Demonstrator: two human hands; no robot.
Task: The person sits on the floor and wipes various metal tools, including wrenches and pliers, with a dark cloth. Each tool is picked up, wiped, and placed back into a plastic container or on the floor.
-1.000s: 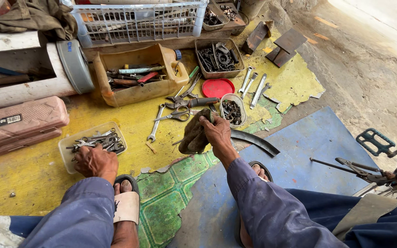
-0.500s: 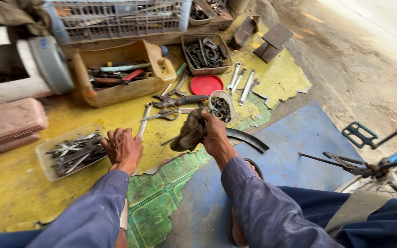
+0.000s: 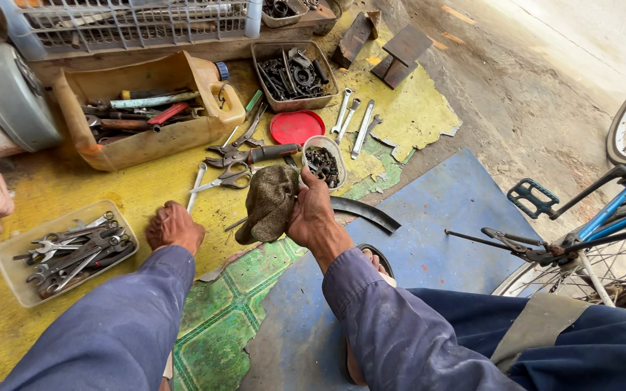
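Note:
My right hand [image 3: 311,210] grips a dirty brown rag [image 3: 268,203] over the yellow floor mat, just in front of a small clear tub of dark metal parts [image 3: 322,162]. A curved black bicycle mudguard [image 3: 365,213] lies under and to the right of that hand. My left hand [image 3: 174,226] rests as a closed fist on the yellow mat, next to a clear tray of wrenches [image 3: 63,251]. Pliers with dark handles [image 3: 251,154] and scissors [image 3: 227,181] lie just beyond the rag.
A tan cut-open container of tools [image 3: 146,116], a red lid [image 3: 295,127], a tray of chain parts [image 3: 293,72] and loose spanners [image 3: 353,123] lie ahead. A blue bicycle [image 3: 603,224] with pedal stands at right. A blue mat [image 3: 443,210] and green patterned mat [image 3: 219,318] lie near my legs.
My left hand moved from the wrench tray toward the middle and settled as a fist on the mat. My right hand keeps hold of the rag near the mudguard. The view shifted closer.

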